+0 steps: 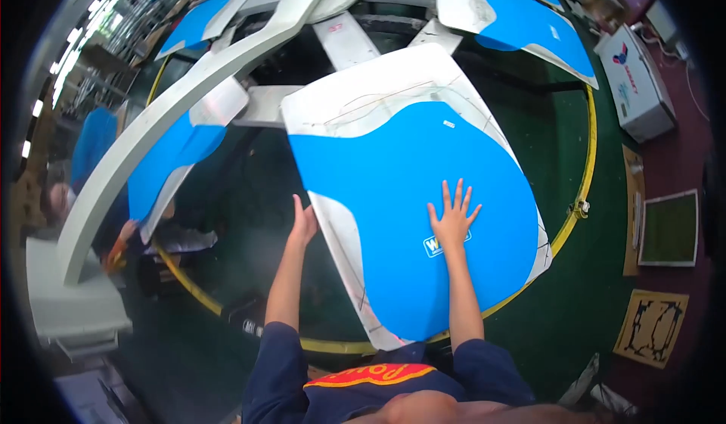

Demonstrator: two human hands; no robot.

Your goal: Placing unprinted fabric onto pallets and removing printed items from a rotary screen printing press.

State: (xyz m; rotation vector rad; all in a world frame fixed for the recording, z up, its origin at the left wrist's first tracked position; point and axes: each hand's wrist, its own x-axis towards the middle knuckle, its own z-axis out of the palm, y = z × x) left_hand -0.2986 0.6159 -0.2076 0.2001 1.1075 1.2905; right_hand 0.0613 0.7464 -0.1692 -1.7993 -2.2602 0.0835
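In front of me lies a white board with rounded corners, tilted in my view. A blue sheet with wavy edges covers most of it. My right hand rests flat on the sheet, fingers spread, its wrist beside a small printed label. At the board's left edge is my left hand, its thumb stretched up and no object visible in it. Its other fingers are partly hidden by the edge, so whether they touch the underside cannot be seen.
Similar boards with blue sheets stand around a central hub with white arms. A pale curved beam arches over the left side. A yellow ring circles the station. At left a person handles another board. A white box stands right.
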